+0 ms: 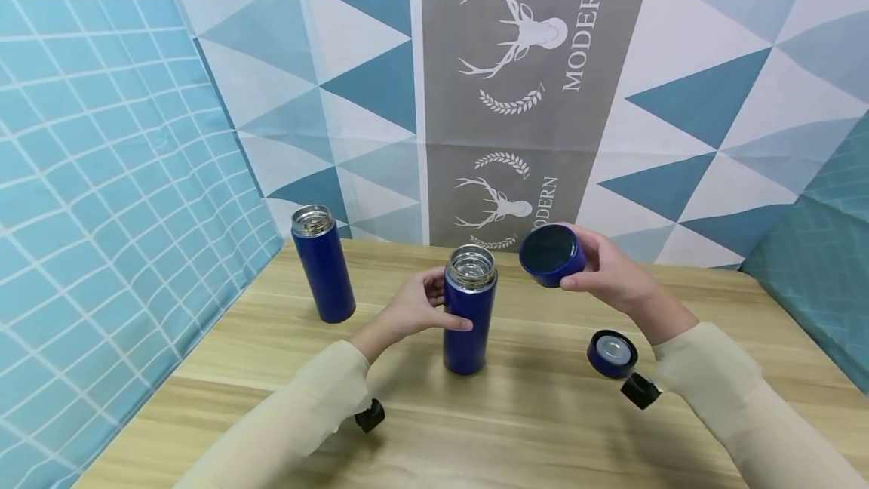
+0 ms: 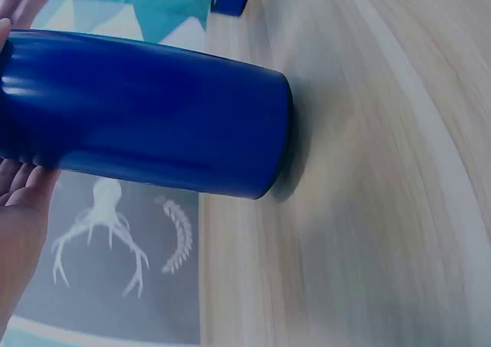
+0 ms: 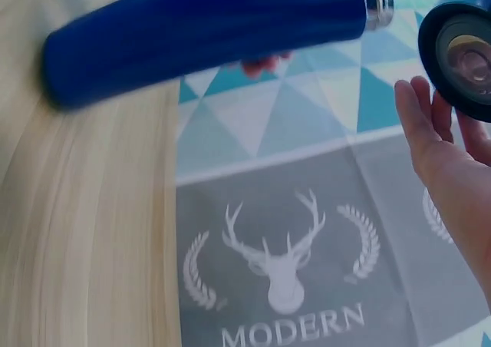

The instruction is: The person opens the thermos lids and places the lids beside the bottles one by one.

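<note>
My left hand (image 1: 421, 304) grips a dark blue thermos bottle (image 1: 468, 323), thumb across its front and fingers around the far side. The bottle stands upright with its steel mouth uncovered. Its lower body and base fill much of the left wrist view, where the bottle (image 2: 153, 109) lies across the picture. Up and to the right of that mouth, my right hand (image 1: 607, 270) holds a blue lid (image 1: 551, 255) by its side, apart from the bottle. The lid's dark top faces the head camera; in the right wrist view its hollow underside (image 3: 468, 59) shows.
A second blue thermos bottle (image 1: 324, 266), also without a lid, stands at the back left of the wooden table (image 1: 529, 436). Another blue lid (image 1: 612, 354) lies underside up near the right wrist. Patterned cloth (image 1: 366, 81) hangs behind the table.
</note>
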`<state>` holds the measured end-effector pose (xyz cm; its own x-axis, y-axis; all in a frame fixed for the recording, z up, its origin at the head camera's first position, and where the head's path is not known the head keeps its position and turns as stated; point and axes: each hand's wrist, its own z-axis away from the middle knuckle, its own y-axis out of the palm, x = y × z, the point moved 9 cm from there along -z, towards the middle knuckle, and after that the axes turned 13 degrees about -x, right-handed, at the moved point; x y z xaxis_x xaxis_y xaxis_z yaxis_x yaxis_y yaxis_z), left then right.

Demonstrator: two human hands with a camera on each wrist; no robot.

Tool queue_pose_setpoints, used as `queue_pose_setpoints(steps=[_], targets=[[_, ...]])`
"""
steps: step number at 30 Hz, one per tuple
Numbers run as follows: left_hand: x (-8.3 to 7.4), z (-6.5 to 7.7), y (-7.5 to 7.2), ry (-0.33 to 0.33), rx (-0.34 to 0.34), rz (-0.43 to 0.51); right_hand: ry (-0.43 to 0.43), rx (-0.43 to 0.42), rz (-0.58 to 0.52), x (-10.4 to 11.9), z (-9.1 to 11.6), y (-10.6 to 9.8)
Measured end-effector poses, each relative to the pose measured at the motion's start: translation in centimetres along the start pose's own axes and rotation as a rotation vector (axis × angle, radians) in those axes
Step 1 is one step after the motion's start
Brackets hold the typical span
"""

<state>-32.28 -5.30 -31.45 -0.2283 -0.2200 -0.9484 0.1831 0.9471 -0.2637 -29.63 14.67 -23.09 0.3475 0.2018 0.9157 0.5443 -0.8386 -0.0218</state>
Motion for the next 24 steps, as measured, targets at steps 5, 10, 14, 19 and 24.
queue_pose_setpoints(steps=[5,10,14,19,24], targets=[[0.1,-0.6,-1.9,0.016,-0.061,-0.009,0.127,-0.07,0.255,-1.9,1.2,-1.6],[-0.2,-1.6,-3.5,0.047,-0.105,0.002,0.183,-0.061,0.443,-4.0,2.1,-1.9],[-0.1,-2.6,-4.5,0.046,-0.152,0.019,0.16,-0.06,0.579,-5.3,2.8,-1.8],[0.2,-4.1,-5.5,0.031,-0.204,0.023,0.066,-0.066,0.834,-5.8,3.4,-1.6],[0.9,-5.2,-6.1,0.001,-0.234,0.006,0.027,-0.052,1.052,-6.3,4.0,-1.2]])
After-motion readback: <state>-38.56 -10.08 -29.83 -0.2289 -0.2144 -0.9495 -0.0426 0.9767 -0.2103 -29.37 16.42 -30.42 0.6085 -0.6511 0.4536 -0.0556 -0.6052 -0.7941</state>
